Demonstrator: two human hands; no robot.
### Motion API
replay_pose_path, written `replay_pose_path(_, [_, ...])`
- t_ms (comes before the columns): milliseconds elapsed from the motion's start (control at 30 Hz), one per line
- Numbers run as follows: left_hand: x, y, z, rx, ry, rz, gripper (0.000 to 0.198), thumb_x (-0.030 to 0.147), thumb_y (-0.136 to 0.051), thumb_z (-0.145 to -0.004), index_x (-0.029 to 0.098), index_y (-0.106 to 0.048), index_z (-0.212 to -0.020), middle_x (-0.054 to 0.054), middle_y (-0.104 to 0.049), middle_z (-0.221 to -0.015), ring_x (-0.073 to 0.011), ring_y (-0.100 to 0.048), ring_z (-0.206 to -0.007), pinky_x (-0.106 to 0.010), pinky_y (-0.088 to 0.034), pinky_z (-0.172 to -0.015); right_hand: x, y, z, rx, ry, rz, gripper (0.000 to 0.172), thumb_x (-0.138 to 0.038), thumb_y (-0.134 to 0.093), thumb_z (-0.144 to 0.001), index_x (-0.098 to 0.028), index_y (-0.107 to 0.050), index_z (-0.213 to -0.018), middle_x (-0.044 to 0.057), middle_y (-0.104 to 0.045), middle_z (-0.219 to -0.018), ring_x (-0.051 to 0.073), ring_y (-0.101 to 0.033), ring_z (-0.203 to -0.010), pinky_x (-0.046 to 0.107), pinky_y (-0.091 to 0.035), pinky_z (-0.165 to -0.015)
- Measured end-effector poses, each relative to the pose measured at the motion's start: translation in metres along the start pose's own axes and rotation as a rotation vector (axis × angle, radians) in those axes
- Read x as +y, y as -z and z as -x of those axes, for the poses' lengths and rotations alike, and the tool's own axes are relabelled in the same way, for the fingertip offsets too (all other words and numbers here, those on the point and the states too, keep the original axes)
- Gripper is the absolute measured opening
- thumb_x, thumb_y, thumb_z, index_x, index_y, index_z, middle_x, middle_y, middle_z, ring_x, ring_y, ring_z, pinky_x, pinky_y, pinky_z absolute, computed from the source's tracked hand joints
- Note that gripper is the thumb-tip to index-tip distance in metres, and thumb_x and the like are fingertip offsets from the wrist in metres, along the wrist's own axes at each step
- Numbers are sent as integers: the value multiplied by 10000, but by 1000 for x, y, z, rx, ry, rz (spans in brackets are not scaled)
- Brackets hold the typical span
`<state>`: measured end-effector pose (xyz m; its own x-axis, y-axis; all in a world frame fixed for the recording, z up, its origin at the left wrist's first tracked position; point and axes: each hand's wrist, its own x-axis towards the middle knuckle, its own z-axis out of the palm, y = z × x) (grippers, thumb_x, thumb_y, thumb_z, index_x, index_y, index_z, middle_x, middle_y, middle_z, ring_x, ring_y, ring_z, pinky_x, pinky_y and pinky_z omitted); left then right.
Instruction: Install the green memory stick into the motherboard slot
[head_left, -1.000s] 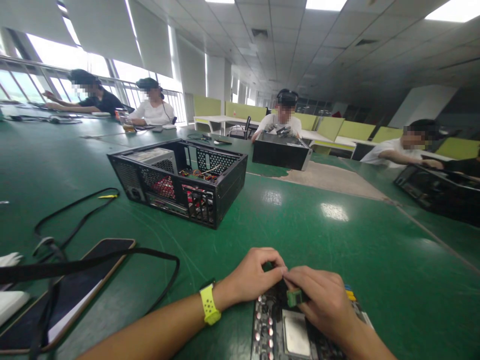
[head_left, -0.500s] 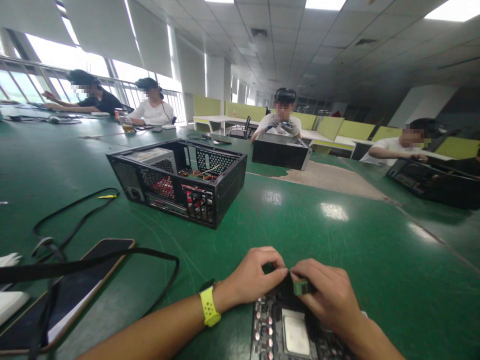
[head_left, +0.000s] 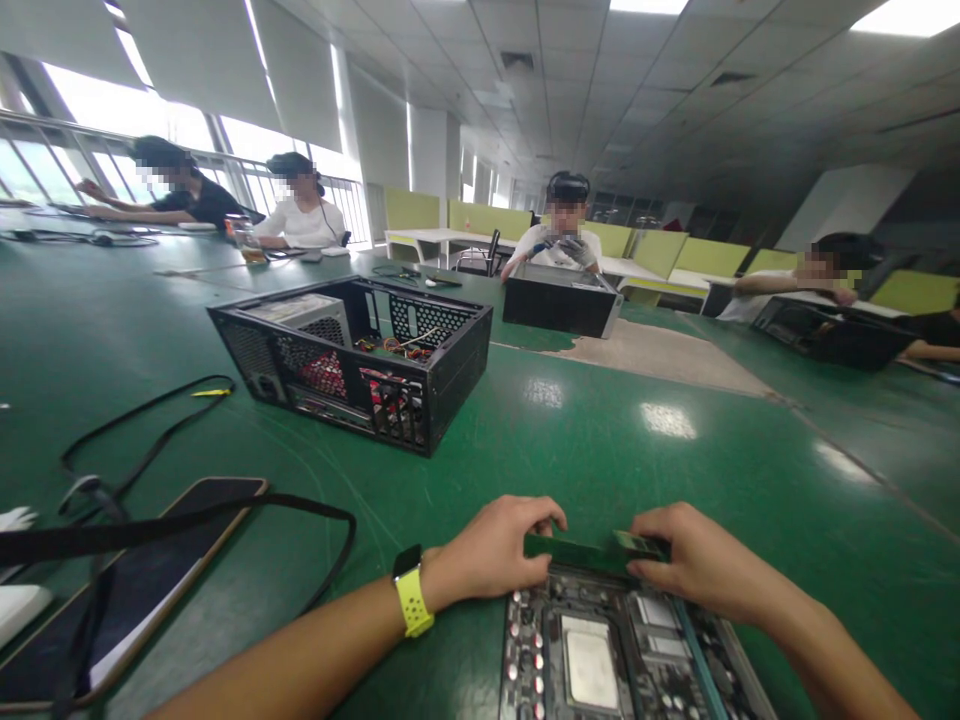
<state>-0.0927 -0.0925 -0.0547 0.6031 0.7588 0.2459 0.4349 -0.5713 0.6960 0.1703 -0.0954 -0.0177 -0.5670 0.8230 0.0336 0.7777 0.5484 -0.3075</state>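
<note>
A motherboard lies on the green table right in front of me, its silver processor plate facing up. Above its far edge a long green memory stick is held level between both hands. My left hand, with a yellow watch on the wrist, pinches the stick's left end. My right hand grips the right end with curled fingers.
An open black computer case stands farther back on the left. A phone and black cables lie at the near left. Several other people sit around the table with black cases of their own.
My hands have drawn apart along the stick, which was end-on and now lies sideways over the board's far edge. My right hand has moved right, uncovering more of the board.
</note>
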Motion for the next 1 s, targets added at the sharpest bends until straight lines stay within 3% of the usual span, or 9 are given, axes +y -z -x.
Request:
replay_pose_path(333, [-3, -4, 1, 10, 1, 13, 257, 122, -570, -646, 190, -566, -894, 16, -590, -779, -120, -500, -682, -210, -370, -636, 0, 3, -1, -17, 18, -62, 131, -198, -605, -750, -190, -612, -619, -42, -563, -538, 99, -487, -495, 220, -306, -467])
replay_pose_path(600, [-2, -1, 1, -10, 1, -20, 258, 149, -587, -631, 203, -561, -882, 27, -571, -782, -118, -485, -690, -213, -361, -636, 2, 8, -1, -178, -155, -161, 104, -232, -595, -740, -154, -652, -702, -23, -579, -628, 109, -481, -598, 226, -321, -540])
replay_pose_path(733, [-1, -1, 1, -5, -1, 12, 270, 146, -595, -630, 197, -557, -892, 23, -570, -804, -120, -483, -704, -219, -364, -653, 2, 13, -1, -180, -179, -191, 166, -298, -585, -777, -158, -672, -753, -13, -590, -657, 119, -485, -614, 238, -336, -560])
replay_pose_path(900, [-7, 1, -5, 120, 137, 168, 160, 330, -562, -797, 175, -544, -832, 37, -499, -698, -114, -448, -652, -224, -335, -597, -3, 26, 1, -83, -187, -169, 306, -420, -534, -844, -160, -683, -787, 18, -626, -690, 138, -517, -632, 259, -358, -578])
replay_pose_path(1000, [-23, 5, -12, 256, 277, 194, 402, 507, -413, -884, 169, -481, -677, 42, -420, -611, -116, -401, -606, -240, -296, -567, -26, 21, 2, -96, -144, -82, 260, -380, -550, -840, -178, -672, -730, 12, -633, -654, 131, -539, -610, 255, -351, -570])
